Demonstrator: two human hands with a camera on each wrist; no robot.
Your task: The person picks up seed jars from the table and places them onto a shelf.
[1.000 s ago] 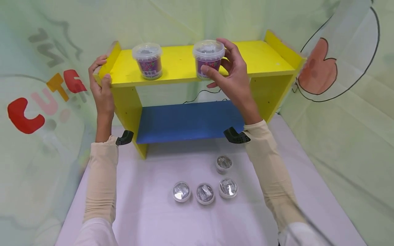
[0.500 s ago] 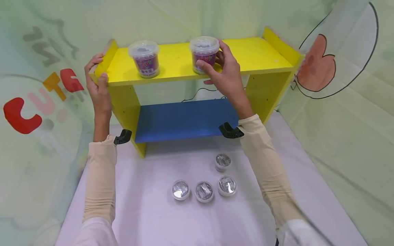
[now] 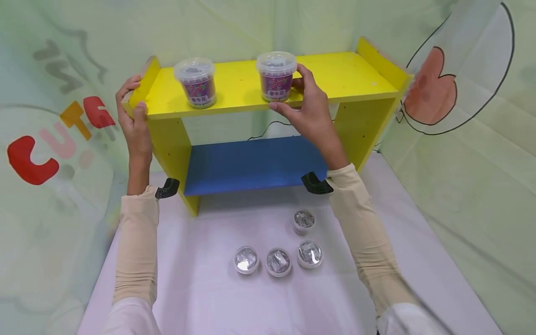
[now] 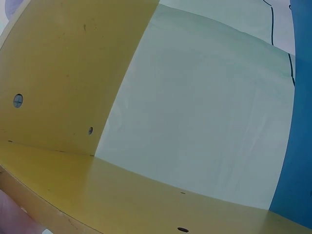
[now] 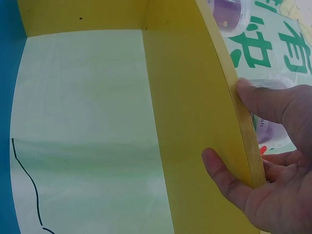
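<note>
Two clear plastic cups with lids and purple flower labels stand upright on the yellow top board of a shelf (image 3: pixel 238 83). My left hand (image 3: pixel 137 125) grips the raised left end of this shelf, thumb in front and fingers over the outer side. Beside the right-hand cup (image 3: pixel 276 86) is my right hand (image 3: pixel 313 109), fingers spread along its right side. The right thumb lies at the board's front edge, off the label, and the little finger reaches below the board, as the right wrist view shows. The left-hand cup (image 3: pixel 198 88) stands nearer the gripped end.
Below the top board runs a blue lower board (image 3: pixel 251 163). On the white tabletop (image 3: pixel 217 302) in front stand several lidded cups, among them one closer to the shelf (image 3: pixel 304 219). Printed cloth (image 3: pixel 452 186) hangs behind and at both sides.
The right thumb has come off the front of the right-hand cup and down to the board's edge, baring its label. That cup has shifted slightly left. The left hand keeps its grip.
</note>
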